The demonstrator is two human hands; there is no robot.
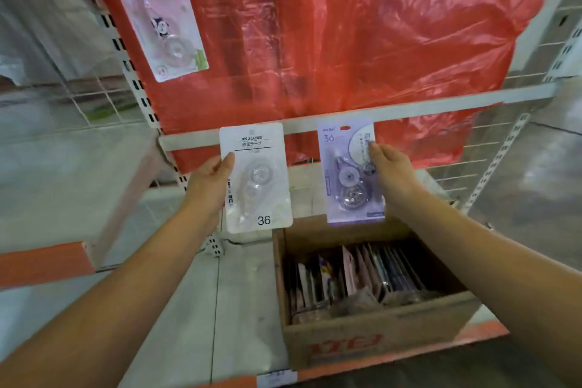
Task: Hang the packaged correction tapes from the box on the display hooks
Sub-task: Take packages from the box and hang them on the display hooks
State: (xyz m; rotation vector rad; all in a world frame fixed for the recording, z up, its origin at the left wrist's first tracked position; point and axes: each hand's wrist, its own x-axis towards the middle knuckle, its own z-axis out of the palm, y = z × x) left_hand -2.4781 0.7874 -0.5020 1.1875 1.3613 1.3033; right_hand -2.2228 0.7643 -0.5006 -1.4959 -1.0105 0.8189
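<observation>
At the centre of the frame, 2 packaged correction tapes are held up side by side against a grey crossbar [409,109] of the display rack. The left hand [210,181] grips the left edge of a white correction tape pack [256,179], thumb on its front and fingers curled behind; the card stands upright, printed with "36" at its lower right, and its top edge overlaps the bar. The right hand [392,172] pinches the right edge of a purple correction tape pack [346,173], thumb tip on the front near the top. This pack also shows "36" at its upper left, and its red-rimmed hang hole sits level with the bar. Whether either card is on a hook cannot be told.

In the upper left of the frame, a pink panda-printed correction tape pack [157,9] hangs tilted in front of a red plastic sheet [346,35] that covers the back of the rack.

In the lower right of the frame, an open cardboard box [371,346] with red lettering rests on the shelf [245,293], just below the purple pack. More packs [362,277] stand on edge inside it in rows.
</observation>
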